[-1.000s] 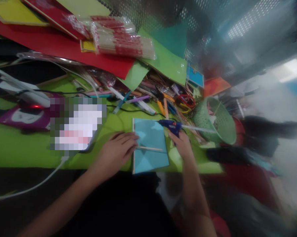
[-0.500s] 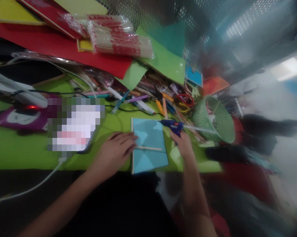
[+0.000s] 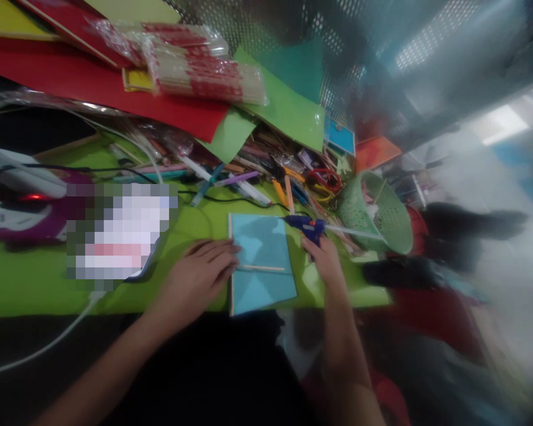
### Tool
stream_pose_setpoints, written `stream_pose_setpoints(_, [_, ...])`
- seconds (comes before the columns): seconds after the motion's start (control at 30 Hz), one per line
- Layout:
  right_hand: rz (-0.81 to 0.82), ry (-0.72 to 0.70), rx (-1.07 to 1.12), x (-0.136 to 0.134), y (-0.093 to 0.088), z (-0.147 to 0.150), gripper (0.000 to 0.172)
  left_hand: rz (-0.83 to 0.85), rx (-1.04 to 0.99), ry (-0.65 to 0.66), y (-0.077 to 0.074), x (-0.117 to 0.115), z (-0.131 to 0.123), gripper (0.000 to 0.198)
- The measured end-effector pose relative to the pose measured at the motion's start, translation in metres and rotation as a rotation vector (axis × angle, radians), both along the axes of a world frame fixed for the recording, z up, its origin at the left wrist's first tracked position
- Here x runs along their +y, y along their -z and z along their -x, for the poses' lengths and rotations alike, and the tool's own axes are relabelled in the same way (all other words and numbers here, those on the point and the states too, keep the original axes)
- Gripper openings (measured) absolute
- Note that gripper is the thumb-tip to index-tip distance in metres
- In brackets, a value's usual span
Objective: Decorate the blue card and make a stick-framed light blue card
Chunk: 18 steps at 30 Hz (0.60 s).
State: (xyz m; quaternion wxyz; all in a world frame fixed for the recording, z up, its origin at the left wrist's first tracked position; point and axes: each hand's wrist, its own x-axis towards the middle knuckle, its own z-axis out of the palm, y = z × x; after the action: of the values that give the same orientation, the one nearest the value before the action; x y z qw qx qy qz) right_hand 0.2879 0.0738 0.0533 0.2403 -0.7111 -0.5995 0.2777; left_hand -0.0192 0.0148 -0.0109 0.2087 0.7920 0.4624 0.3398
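Observation:
A light blue sheet (image 3: 266, 236) with a wooden strip along its left edge lies on the green table cover. My left hand (image 3: 210, 266) is at that left edge, its fingers together round the left end of a thin wooden stick (image 3: 264, 268) that lies across the sheet. In my right hand (image 3: 326, 254) is a dark blue glue gun (image 3: 306, 225), its nozzle pointing left over the sheet's upper right corner. A clear glue stick (image 3: 352, 230) juts from the back of the gun.
A phone (image 3: 119, 231) with a white cable lies left, beside a purple power strip (image 3: 22, 216). Behind are pens, scissors (image 3: 323, 179), coloured sheets and wrapped stick bundles (image 3: 208, 76). A green basket (image 3: 399, 222) stands right. The table's front edge is close.
The whole view has shifted slightly, so things appear a little further left. Both hands keep their hold, with hardly any movement relative to the blue sheet.

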Motion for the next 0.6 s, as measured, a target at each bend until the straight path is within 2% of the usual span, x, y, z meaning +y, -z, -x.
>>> stream_pose_setpoints(0.6, [-0.019, 0.019, -0.003, -0.0003, 0.0032, -0.0067, 0.031, -0.058, 0.035, 0.005, 0.0032, -0.0007, 0.0001, 0.026])
